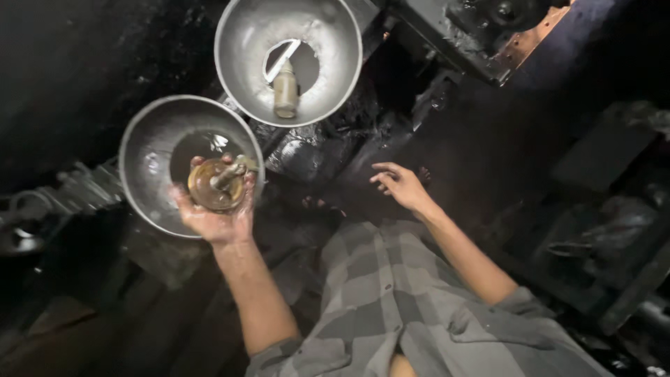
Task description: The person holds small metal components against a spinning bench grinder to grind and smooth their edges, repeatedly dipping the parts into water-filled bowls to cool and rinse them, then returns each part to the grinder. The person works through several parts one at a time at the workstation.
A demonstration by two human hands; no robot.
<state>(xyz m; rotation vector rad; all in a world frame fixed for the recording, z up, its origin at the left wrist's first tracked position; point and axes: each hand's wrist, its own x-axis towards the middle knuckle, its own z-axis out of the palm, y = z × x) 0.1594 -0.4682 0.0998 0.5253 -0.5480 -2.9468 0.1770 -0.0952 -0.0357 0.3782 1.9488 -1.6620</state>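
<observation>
My left hand (213,216) holds a round brass-coloured metal part (215,185) with a short stem sticking up from its middle, cupped in the palm over the nearer grey metal bowl (143,160). The bowl has dark liquid at its bottom. My right hand (399,185) hovers with fingers spread and nothing in it, over a dark greasy surface. A second grey metal bowl (248,42) sits farther away, with a small pale cylindrical part (285,91) and a flat strip lying in it.
Dark, oily machine parts (488,28) fill the top right, with a rust-coloured plate (530,38) among them. Black metal pieces lie at the left (42,202) and right (614,230). My grey checked shirt (391,307) fills the bottom middle.
</observation>
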